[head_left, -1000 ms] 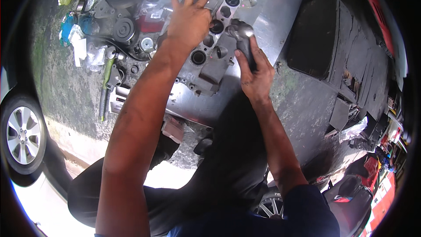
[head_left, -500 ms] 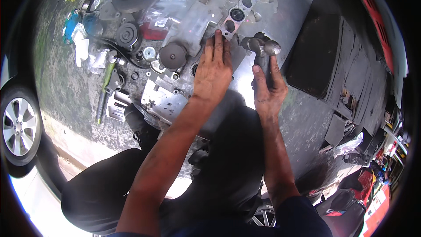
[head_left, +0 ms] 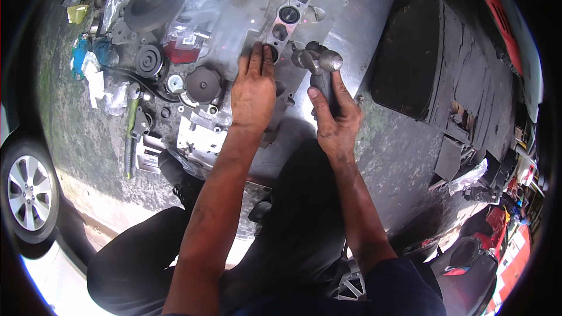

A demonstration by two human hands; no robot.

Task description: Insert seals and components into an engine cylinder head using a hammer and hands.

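My left hand (head_left: 253,96) lies palm down with its fingers stretched out. Its fingertips rest on a long pale metal engine casting (head_left: 278,20), beside a dark round port (head_left: 273,52) in a row of ports. Upright in my right hand (head_left: 339,118) is a hammer (head_left: 331,61) with a rounded steel head and a dark handle. The thumb and index finger lie along the handle, close under the head. The head hangs just right of the casting; whether it touches anything below is unclear. My left palm hides part of the metal underneath.
Left of the casting lie a dark pulley (head_left: 203,85), a large black wheel (head_left: 155,4), plastic bags (head_left: 193,20) and a green-handled tool (head_left: 132,134). A black panel (head_left: 407,64) lies on the right. A car wheel (head_left: 28,192) stands at far left.
The whole view has shifted, so the parts and hands appear farther left. My left fingertips have slid slightly toward me on the casting, and a dark port now shows beside them.
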